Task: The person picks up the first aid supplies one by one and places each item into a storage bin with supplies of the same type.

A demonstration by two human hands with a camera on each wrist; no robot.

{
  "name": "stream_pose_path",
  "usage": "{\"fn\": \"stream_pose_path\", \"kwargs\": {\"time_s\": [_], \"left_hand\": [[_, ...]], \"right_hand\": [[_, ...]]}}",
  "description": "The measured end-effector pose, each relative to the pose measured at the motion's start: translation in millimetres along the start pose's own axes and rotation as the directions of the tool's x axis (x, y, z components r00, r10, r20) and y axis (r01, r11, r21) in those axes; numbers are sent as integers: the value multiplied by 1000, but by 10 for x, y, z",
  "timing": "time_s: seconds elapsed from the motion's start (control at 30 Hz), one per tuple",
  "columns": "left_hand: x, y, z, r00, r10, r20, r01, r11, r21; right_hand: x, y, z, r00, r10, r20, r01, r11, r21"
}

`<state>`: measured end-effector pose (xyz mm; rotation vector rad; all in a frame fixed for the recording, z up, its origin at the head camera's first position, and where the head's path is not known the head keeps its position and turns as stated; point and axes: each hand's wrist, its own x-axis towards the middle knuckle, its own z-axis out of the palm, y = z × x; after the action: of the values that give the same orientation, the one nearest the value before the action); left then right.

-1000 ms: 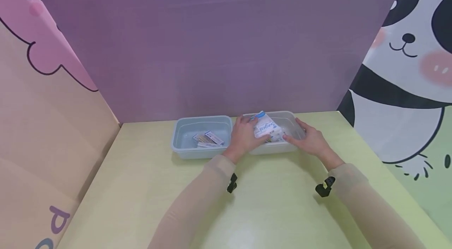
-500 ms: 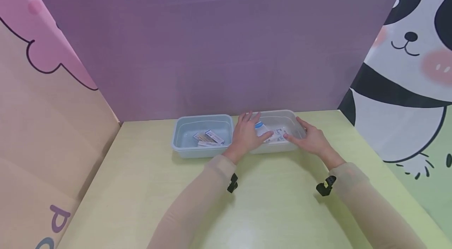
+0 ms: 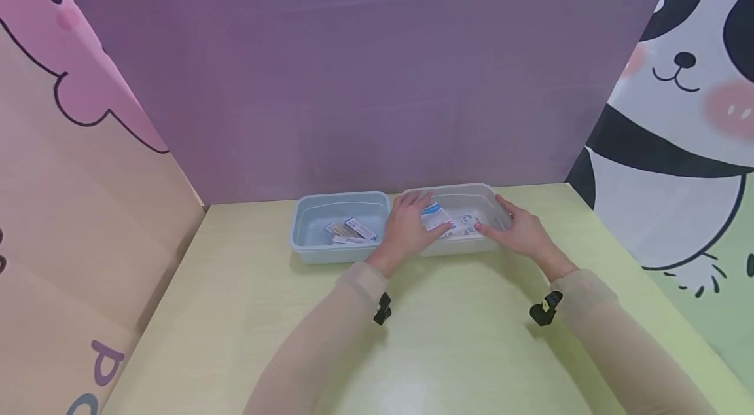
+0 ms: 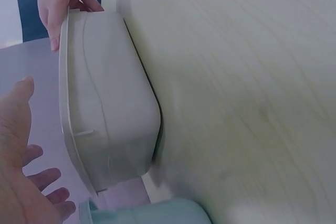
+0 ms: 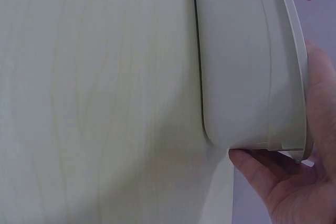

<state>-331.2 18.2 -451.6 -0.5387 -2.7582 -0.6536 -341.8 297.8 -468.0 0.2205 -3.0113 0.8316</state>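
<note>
A white plastic bin (image 3: 465,246) stands at the back of the table. In it lie a white packet (image 3: 434,215) with a blue stripe and a printed white packet (image 3: 467,224). My left hand (image 3: 408,228), fingers spread, hovers over the bin's left end; in the left wrist view the palm and fingers (image 4: 43,178) stand apart from its wall. My right hand (image 3: 521,232) grips the bin's right end, thumb over the rim. The right wrist view shows its fingers (image 5: 254,174) against the end wall. The bin's inside is hidden in both wrist views.
A light blue bin (image 3: 324,256) stands close on the left, holding several thin, small packets (image 3: 359,229). A purple wall (image 3: 377,74) rises right behind both bins. The pale yellow table (image 3: 247,310) extends in front, and panda-patterned panel (image 3: 677,153) stands at the right.
The white packet marked "Surgical", tilted up beside my left hand a second ago, now lies low in the white bin. My left hand has shifted slightly; the right keeps its place.
</note>
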Motion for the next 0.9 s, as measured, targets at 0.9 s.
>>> {"fn": "stream_pose_path", "kwargs": {"time_s": [0.9], "left_hand": [[-364, -954, -720, 987, -119, -107, 107, 988, -110]], "right_hand": [[-32, 107, -188, 998, -39, -46, 37, 998, -49]]}}
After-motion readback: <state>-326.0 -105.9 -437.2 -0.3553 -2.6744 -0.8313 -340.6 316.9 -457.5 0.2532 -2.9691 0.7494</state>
